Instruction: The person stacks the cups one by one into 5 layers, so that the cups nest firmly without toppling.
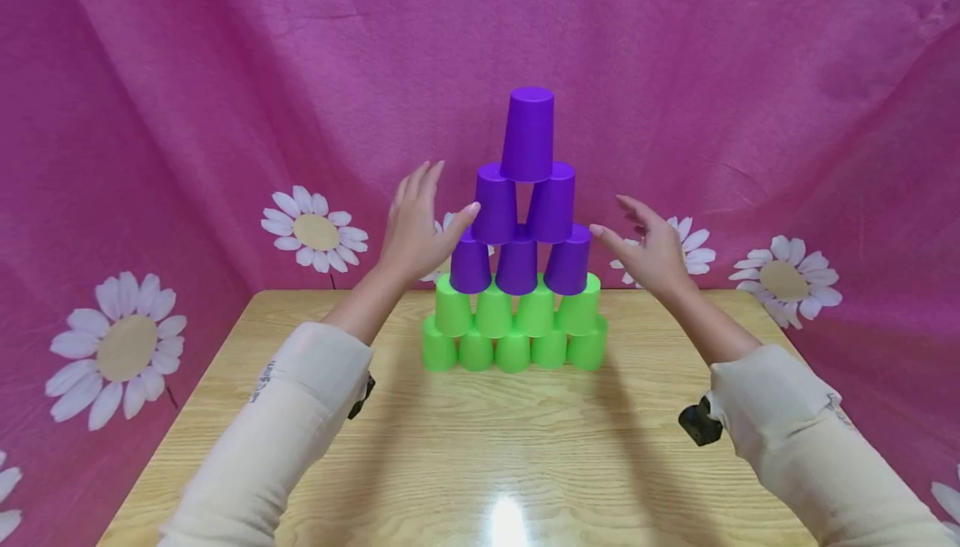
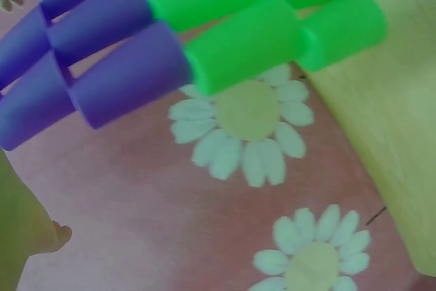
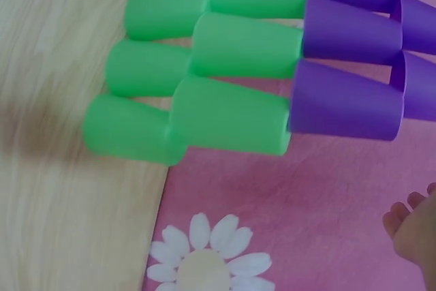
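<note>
A pyramid of upside-down cups rises from the table: two rows of several green cups (image 1: 513, 350) below, then three purple cups (image 1: 517, 266), two more above those, and one purple cup (image 1: 529, 137) on top. To its left, my left hand (image 1: 418, 226) is raised with fingers straight, its thumb tip overlapping the edge of a purple cup (image 1: 496, 207) in the head view. My right hand (image 1: 652, 251) is held up on the other side, thumb pointing toward the purple cup (image 1: 567, 262) at the row's right end. Neither hand grips anything. Both wrist views cut off the top cup.
The wooden table (image 1: 465, 447) reaches toward me, with its back edge just behind the cups. A pink cloth (image 1: 375, 47) printed with white daisies (image 1: 315, 232) hangs behind and at both sides. Black wrist devices (image 1: 701, 422) show at my sleeve cuffs.
</note>
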The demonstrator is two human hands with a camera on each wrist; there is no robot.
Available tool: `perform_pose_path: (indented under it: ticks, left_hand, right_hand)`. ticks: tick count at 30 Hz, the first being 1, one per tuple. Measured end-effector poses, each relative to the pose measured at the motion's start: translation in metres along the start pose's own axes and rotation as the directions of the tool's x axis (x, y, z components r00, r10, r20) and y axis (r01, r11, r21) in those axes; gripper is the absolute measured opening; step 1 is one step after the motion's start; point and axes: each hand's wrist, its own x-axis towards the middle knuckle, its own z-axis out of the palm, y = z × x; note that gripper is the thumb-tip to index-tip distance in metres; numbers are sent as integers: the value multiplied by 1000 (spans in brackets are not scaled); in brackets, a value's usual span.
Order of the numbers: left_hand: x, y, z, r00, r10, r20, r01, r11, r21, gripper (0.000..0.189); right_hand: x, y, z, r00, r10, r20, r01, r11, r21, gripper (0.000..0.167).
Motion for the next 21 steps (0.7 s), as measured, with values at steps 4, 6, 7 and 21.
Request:
perform_pose_path:
  ticks: [4,6,7,21]
  left_hand:
    - [-8,-14,2,1000,-17,13,17,1000,3,74]
    - [-11,-21,3,1000,-22,12,22,1000,8,75]
    - [-13,-24,3,1000,-25,14,25,1000,10,75]
    - [-48,-74,15,999,-7,50,3,997,82,77]
  right_hand:
    - [-5,9,-7,1000,20,-11,-20,1000,-6,64]
    - [-8,14,-10,999,36,-17,-36,999,-15,64]
    - [-9,17,-11,999,41,-21,-41,999,-16,64]
    - [-31,65,-19,989,-143,-29,140,985,-101,64]
